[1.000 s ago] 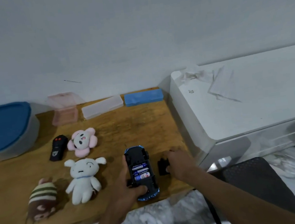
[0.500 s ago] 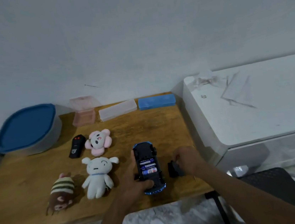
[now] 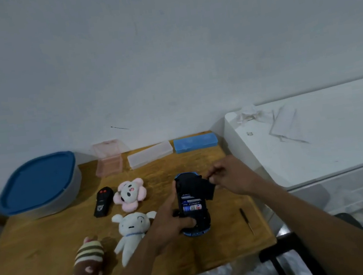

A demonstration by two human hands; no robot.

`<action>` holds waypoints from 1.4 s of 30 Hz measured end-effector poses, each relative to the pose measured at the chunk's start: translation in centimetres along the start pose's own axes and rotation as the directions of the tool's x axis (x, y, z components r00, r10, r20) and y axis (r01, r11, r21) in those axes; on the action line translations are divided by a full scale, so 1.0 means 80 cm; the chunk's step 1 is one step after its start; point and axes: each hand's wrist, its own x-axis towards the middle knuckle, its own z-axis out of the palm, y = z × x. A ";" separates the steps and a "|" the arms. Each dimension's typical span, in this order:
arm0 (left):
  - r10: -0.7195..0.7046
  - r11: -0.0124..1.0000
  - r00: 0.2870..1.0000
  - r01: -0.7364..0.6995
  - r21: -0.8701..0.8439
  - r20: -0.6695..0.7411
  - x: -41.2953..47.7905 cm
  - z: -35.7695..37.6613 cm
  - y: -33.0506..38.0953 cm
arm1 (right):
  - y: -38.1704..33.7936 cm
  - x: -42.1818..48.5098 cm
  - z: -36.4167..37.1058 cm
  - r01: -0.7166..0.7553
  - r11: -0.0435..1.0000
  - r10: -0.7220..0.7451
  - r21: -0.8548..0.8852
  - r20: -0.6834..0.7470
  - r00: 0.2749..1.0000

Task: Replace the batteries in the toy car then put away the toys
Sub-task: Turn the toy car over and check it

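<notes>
1. Our left hand (image 3: pixel 170 225) grips the upturned toy car (image 3: pixel 187 182) over the table (image 3: pixel 30 258), with batteries (image 3: pixel 192 205) in its open bay.
2. Our right hand (image 3: pixel 229 177) pinches the black cover (image 3: pixel 208 190) at the bay's far end. We judge the swap nearly done, with the cover unseated and the screwdriver (image 3: pixel 246 220) lying idle.
3. Putting away is not begun: pink plush (image 3: pixel 130 194), white plush (image 3: pixel 132 230), striped plush (image 3: pixel 88 263) and remote (image 3: pixel 102 201) lie loose.
4. The lidded tub (image 3: pixel 37 184), clear case (image 3: pixel 149 155) and blue case (image 3: pixel 196 143) are closed, their contents hidden. The pink box (image 3: pixel 108 166) stands open, and we cannot tell what it holds.
</notes>
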 end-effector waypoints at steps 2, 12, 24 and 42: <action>0.017 1.000 0.999 -0.017 0.008 0.030 0.003 -0.003 0.002 | -0.010 0.004 0.010 0.034 0.996 -0.033 -0.082 0.008 0.999; -0.003 1.000 0.999 0.004 -0.021 0.053 0.001 -0.023 0.004 | -0.038 0.008 0.034 0.075 0.973 -0.061 -0.220 0.070 0.996; 0.052 0.997 0.999 -0.051 -0.053 0.011 -0.013 -0.037 0.003 | -0.053 0.010 0.047 0.008 0.991 0.002 -0.135 0.071 0.997; -0.013 0.999 1.000 0.013 -0.051 0.001 -0.014 -0.033 0.007 | -0.054 0.006 0.047 0.054 0.993 -0.050 -0.103 0.043 0.998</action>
